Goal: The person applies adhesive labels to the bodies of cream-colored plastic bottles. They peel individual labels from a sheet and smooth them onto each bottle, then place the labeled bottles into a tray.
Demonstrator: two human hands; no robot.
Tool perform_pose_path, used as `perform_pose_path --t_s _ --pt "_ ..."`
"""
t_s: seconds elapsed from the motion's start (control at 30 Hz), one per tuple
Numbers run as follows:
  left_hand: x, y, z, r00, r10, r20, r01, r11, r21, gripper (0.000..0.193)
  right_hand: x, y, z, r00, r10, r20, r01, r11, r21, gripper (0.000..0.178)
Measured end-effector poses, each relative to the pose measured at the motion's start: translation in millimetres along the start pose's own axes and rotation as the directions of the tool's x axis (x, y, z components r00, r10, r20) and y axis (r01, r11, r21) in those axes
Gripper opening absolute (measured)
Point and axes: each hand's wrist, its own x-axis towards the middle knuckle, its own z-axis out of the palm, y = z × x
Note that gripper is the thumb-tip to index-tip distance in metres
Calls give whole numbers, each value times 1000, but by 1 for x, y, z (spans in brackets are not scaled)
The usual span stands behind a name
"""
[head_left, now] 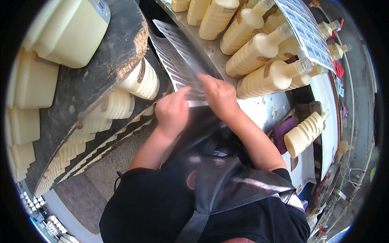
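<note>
A printed sticker sheet (172, 60), pale with dark rows, stands in front of me between the metal table and the dark shelf; its upper part is bent and blurred. My right hand (221, 95) is closed at the sheet's near right edge, fingers pinched on it. My left hand (173, 108) is curled beside the sheet's near left corner, blurred by motion; what its fingertips hold cannot be made out. Right of my hands, cream ribbed bottles (253, 52) with clear threaded necks stand in rows, some with brown labels.
Another sticker sheet (310, 32) lies across bottle necks at the upper right. One cream bottle (306, 135) leans apart near a purple cloth (283, 133). The dark shelf (87, 85), with a ragged edge, carries cream containers (75, 34) at left; stacked ribbed pieces sit beneath.
</note>
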Motion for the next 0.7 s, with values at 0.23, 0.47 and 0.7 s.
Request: perform_pose_path --t_s 0.23,0.47,0.7 --pt "23 -1 7 984 22 178 -37 996 80 31 4 -10 -42 992 78 -98 -82 996 -31 36" --pt "29 39 -26 995 99 26 -99 995 7 29 4 -14 -89 973 35 -228 -65 990 -125 33" --pt "28 62 -50 998 30 -57 -37 990 -138 33 -12 -44 -141 964 -241 -110 236 970 -52 38"
